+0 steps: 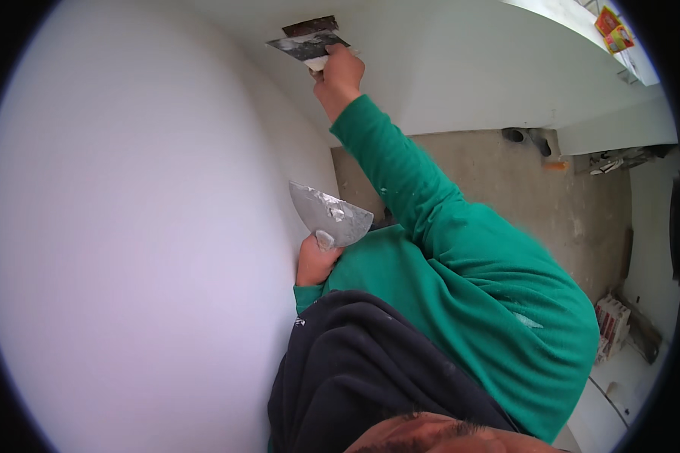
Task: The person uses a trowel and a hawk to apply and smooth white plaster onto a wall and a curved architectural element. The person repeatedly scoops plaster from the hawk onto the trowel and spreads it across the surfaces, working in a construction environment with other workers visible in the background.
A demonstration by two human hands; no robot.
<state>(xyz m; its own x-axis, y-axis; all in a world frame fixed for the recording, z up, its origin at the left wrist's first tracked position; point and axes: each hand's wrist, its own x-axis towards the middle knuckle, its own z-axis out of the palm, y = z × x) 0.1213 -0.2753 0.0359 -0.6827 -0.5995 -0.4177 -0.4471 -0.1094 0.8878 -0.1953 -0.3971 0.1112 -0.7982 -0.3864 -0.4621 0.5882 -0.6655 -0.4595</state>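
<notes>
Reaching right hand presses putty knife against white wall, arm outstretched

The narrow steel putty knife, its blade dark and smeared with white filler, lies flat against the white wall high up; the broad steel trowel blade, patched with filler, stands lower, tilted, just beside that wall

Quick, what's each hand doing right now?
Left hand: closed on a wide putty knife smeared with plaster.
Right hand: closed on a scraper pressed against the white wall.
</notes>
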